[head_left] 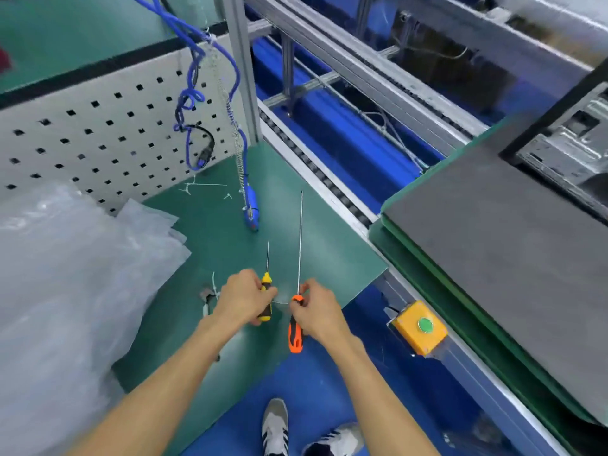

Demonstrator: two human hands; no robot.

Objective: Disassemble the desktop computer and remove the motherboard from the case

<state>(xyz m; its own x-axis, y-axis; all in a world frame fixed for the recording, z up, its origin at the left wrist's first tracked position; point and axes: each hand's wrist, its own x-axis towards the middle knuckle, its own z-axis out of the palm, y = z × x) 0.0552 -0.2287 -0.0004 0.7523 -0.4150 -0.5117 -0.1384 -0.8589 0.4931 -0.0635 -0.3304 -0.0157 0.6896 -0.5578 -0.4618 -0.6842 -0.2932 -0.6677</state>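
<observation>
Your grey sheet-metal computer case (572, 153) sits far right on the dark pad (493, 245); expect it heavy, stiff and sharp-edged, so lift by its frame. Crinkled clear plastic bags (65, 274) crowd the green table (214, 205). Your left hand (243, 299) grips the yellow-handled screwdriver (266, 297); your right hand (317, 311) pinches the long orange-handled screwdriver (295, 334).

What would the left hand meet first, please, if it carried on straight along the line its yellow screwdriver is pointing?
Probably the blue tool lying on the green mat. The yellow screwdriver in the left hand points away up the mat, slightly left of that tool, so it might only graze it; depth is unclear.
</observation>
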